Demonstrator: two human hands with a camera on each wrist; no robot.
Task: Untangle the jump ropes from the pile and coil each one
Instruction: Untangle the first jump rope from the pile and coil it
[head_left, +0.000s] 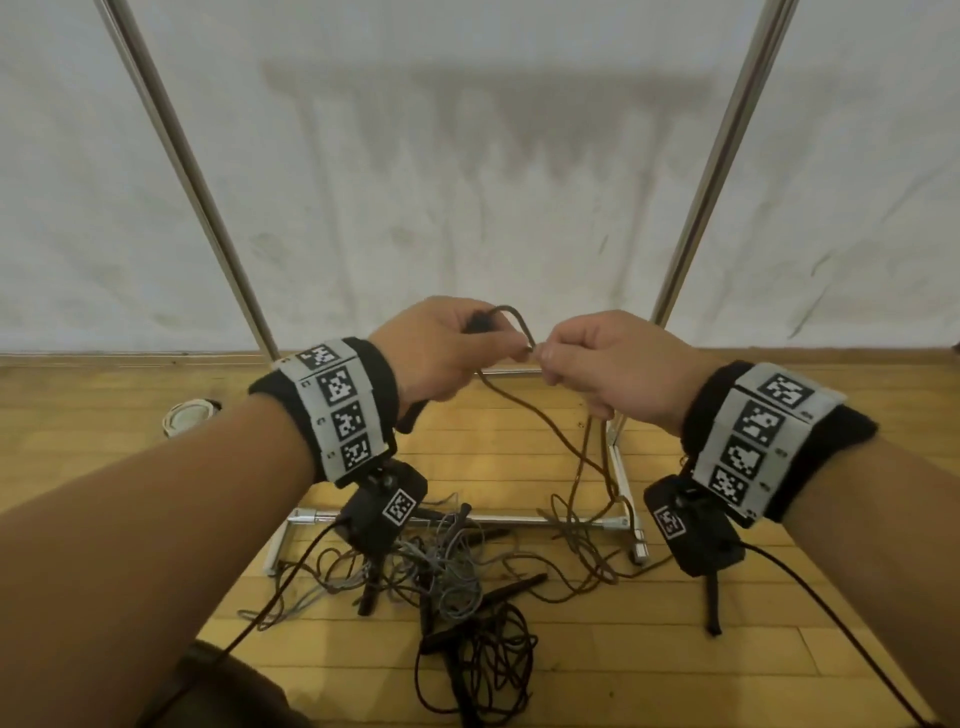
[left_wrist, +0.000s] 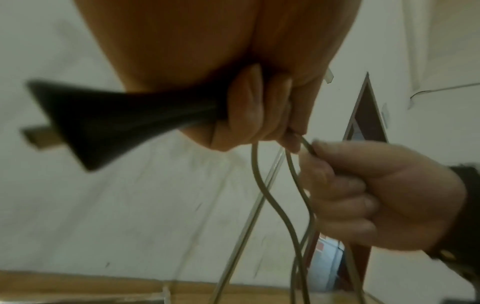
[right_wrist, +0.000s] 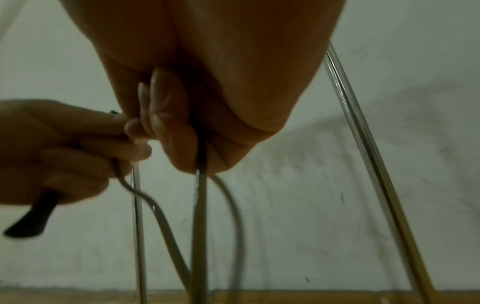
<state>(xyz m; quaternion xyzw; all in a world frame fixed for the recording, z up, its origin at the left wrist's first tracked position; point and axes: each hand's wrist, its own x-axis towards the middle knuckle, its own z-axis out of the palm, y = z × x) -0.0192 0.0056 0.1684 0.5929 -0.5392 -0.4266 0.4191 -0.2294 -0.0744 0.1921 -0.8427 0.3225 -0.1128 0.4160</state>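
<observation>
Two hands are raised, the left hand (head_left: 431, 348) and the right hand (head_left: 613, 364), sharing one brown jump rope (head_left: 558, 431). One tangled pile of ropes (head_left: 447, 566) lies on the floor; its ropes cannot be counted. Two metal poles (head_left: 182, 156) stand behind.

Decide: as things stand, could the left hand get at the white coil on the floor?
Probably not yet: the left hand grips a black handle of the rope, though bare floor surrounds the white coil.

Bare forearms wear black wristbands (head_left: 374, 374) with grey marker strips, black camera boxes (head_left: 382, 512) and cables.
</observation>
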